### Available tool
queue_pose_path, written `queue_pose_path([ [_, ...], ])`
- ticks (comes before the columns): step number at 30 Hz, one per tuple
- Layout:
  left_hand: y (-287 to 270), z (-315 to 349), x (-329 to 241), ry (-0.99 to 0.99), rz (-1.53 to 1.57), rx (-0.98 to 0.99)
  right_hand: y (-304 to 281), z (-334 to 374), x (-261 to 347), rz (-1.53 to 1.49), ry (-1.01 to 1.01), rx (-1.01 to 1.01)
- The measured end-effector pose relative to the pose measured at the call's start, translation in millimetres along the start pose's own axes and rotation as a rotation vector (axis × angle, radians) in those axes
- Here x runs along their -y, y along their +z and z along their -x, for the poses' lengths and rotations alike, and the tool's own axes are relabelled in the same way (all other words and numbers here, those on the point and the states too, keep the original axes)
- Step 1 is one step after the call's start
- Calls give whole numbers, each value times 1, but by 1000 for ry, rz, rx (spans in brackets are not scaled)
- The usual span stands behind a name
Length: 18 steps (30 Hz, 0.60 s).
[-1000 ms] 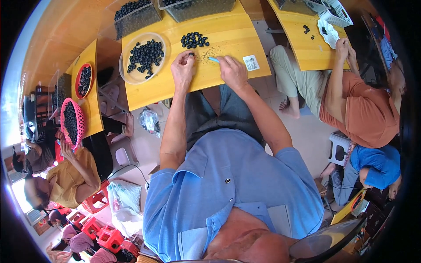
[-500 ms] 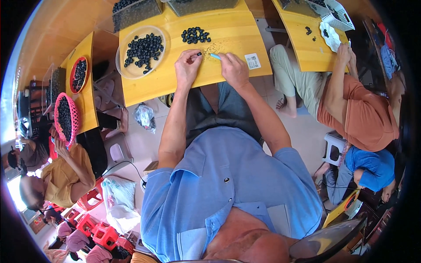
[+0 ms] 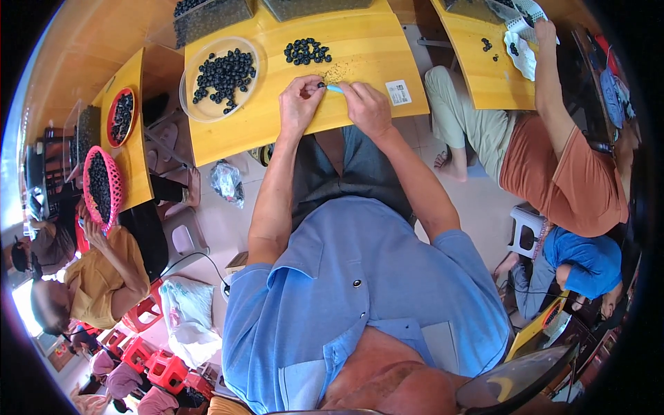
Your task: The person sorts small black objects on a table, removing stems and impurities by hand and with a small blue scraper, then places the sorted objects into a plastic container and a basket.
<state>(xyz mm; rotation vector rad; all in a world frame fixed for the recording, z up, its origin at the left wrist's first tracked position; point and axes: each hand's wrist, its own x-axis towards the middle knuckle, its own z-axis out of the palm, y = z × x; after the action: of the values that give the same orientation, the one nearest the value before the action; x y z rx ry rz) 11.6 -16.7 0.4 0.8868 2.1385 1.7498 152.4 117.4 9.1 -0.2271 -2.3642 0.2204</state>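
Note:
My left hand [image 3: 299, 104] pinches a small dark round fruit [image 3: 320, 85] at its fingertips over the yellow table [image 3: 360, 48]. My right hand [image 3: 365, 107] grips a thin light-blue tool [image 3: 334, 88] whose tip points at that fruit. The two hands are almost touching. Just beyond them lies a patch of fine crumbs [image 3: 337, 70] and a small pile of dark fruits [image 3: 306, 50]. A clear round plate [image 3: 197, 107] with several dark fruits sits to the left.
Dark crates [image 3: 207, 15] stand at the table's far edge; a white label [image 3: 398, 92] lies at the right. A person in an orange shirt [image 3: 560, 166] works at the right table. On the left, a person in yellow [image 3: 97, 277] holds a pink basket [image 3: 100, 187] of fruits.
The view has shifted so the table sits lower in the picture. My hands have stayed together at the table's near edge, still working the fruit with the tool.

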Motion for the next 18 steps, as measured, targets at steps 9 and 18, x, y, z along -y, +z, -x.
queue_pose_path([
  [9, 0, 0, -4, -15, 14, 34, 0, 0, 1, 9, -14, 14],
  [18, 0, 0, 0, 15, 62, 40, 2, 1, 1, 12, -6, 16],
])
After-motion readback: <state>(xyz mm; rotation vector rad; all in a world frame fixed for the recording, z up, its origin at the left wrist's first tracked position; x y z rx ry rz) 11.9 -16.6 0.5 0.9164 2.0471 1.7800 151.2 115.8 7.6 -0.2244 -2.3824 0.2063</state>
